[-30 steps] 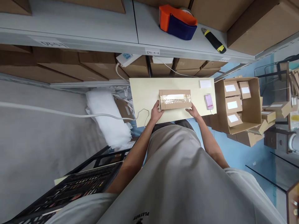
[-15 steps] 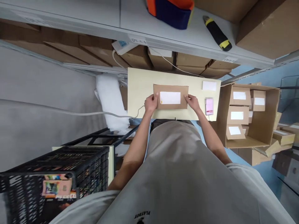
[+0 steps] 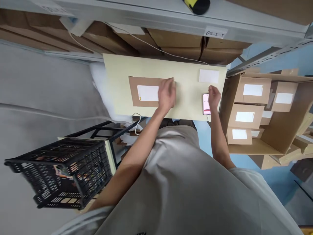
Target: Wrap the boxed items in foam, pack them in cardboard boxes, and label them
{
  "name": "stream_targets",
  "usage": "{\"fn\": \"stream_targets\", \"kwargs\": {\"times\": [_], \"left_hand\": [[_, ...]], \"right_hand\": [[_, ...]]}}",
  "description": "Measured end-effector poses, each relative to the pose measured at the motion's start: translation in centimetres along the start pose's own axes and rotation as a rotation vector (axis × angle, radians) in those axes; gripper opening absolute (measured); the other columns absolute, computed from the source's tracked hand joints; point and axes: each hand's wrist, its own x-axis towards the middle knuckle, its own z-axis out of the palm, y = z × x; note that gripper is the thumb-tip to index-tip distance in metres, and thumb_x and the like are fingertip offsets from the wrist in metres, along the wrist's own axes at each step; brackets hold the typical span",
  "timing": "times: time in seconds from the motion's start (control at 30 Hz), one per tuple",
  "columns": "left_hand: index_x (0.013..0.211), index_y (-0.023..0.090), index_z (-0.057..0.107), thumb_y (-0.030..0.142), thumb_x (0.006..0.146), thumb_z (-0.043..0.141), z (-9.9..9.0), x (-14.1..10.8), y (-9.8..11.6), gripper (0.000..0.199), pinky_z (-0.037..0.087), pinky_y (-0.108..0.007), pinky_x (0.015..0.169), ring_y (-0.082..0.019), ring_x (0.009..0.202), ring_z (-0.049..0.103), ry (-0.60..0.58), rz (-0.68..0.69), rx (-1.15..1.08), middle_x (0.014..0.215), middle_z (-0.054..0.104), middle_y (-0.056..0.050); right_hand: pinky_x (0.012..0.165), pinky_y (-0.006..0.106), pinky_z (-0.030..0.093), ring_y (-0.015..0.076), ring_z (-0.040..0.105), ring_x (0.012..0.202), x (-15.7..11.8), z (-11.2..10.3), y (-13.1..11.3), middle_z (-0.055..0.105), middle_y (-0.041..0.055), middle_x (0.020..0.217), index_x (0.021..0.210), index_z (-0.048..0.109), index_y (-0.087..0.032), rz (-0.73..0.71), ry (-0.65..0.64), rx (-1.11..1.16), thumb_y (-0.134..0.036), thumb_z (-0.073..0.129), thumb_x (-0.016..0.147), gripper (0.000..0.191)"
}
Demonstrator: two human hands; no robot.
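A flat brown cardboard box (image 3: 134,93) with a white label (image 3: 148,93) lies on the pale yellow board (image 3: 188,107). Over the right end of this box is my left hand (image 3: 167,94), blurred, its fingers curled and partly hiding the label; its grip cannot be made out. Farther right, my right hand (image 3: 214,96) hovers beside a lit phone (image 3: 206,106), fingers bent together, with nothing distinct visible in them. Behind the phone, a white card (image 3: 209,76) lies flat near the board's right edge.
At the right stands a large open carton (image 3: 254,148) holding several labelled boxes. A black crate (image 3: 95,163) is at the lower left. Above the board runs a metal shelf (image 3: 158,29) with boxes beneath it. A white cable (image 3: 139,125) hangs off the front left edge.
The view has shifted right. My right hand has left the box's right edge and moved over beside the phone. My left hand has gone from the box's left edge to its right end.
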Motion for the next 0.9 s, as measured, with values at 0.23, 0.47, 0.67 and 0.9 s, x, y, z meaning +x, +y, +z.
{"fn": "stream_targets", "kwargs": {"times": [0.23,0.47,0.67,0.9], "left_hand": [[0.121,0.021,0.076,0.032,0.108,0.072,13.9,4.7,-0.9,0.018,0.06,-0.043,0.112,-0.027,0.118,0.078,-0.262,-0.401,-0.197,0.129,0.08,-0.014],[0.086,0.022,0.064,0.018,0.1,0.078,19.5,7.1,-1.2,0.02,0.055,-0.049,0.115,-0.027,0.108,0.074,-0.229,-0.522,-0.242,0.099,0.072,-0.007],[0.081,0.024,0.06,0.011,0.098,0.072,19.3,7.2,0.3,0.025,0.051,-0.05,0.118,-0.031,0.114,0.073,-0.218,-0.567,-0.116,0.096,0.071,-0.008],[0.101,0.021,0.069,0.027,0.1,0.084,18.8,7.3,2.0,0.016,0.054,-0.049,0.114,-0.03,0.115,0.075,-0.126,-0.632,-0.105,0.117,0.08,-0.011]], "right_hand": [[0.12,0.059,0.061,0.0357,0.08,0.128,9.1,-2.2,5.2,0.082,0.0211,0.125,0.132,0.079,-0.012,0.105,0.074,-0.051,-0.064,0.061,0.109,0.06],[0.122,0.059,0.06,0.0332,0.082,0.124,10.2,0.2,5.7,0.083,0.0178,0.12,0.128,0.079,-0.011,0.149,-0.013,-0.052,-0.055,0.061,0.112,0.05],[0.115,0.053,0.064,0.0302,0.084,0.115,9.6,0.3,5.3,0.083,0.0164,0.116,0.123,0.08,-0.012,0.132,0.029,-0.106,-0.044,0.061,0.112,0.039],[0.116,0.058,0.062,0.0298,0.081,0.108,9.1,0.2,4.1,0.082,0.014,0.113,0.108,0.078,-0.017,0.208,0.059,-0.107,-0.054,0.071,0.107,0.038]]}}
